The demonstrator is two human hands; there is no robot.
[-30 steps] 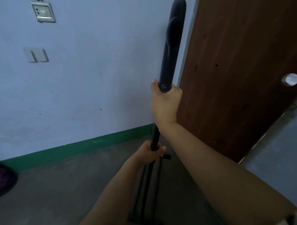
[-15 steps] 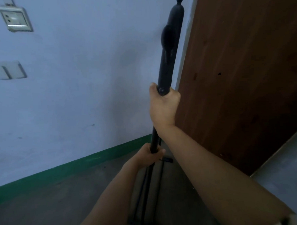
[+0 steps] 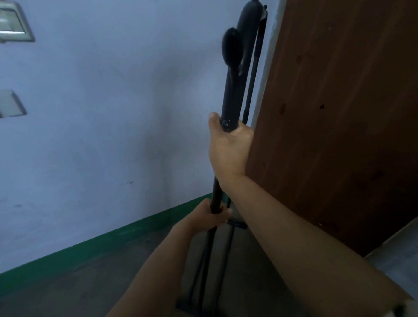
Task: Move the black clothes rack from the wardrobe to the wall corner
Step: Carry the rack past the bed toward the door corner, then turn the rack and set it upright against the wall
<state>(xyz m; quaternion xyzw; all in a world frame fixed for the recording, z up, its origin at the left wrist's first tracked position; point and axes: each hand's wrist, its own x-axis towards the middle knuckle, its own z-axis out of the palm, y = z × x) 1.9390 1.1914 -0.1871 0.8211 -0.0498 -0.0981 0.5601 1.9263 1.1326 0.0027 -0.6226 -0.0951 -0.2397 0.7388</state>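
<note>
The black clothes rack (image 3: 236,85) stands folded and nearly upright, leaning slightly right, in front of the corner where the pale blue wall meets a brown wooden door. My right hand (image 3: 229,148) grips its thick upper pole at mid height. Lower down, my left hand (image 3: 210,217) is closed around the thin pole. The rack's base (image 3: 198,309) shows at the bottom of the view, by the grey floor; whether it touches the floor I cannot tell.
The brown door (image 3: 345,116) fills the right side, close behind the rack. A pale blue wall (image 3: 105,115) with a green skirting (image 3: 99,244) runs along the left. A socket (image 3: 5,22) and a switch (image 3: 3,103) sit on the wall at upper left.
The view has shifted right and closer to the corner: the socket and switch slid toward the left edge. Both hands keep the same grips, and a second thin pole now shows beside the door.
</note>
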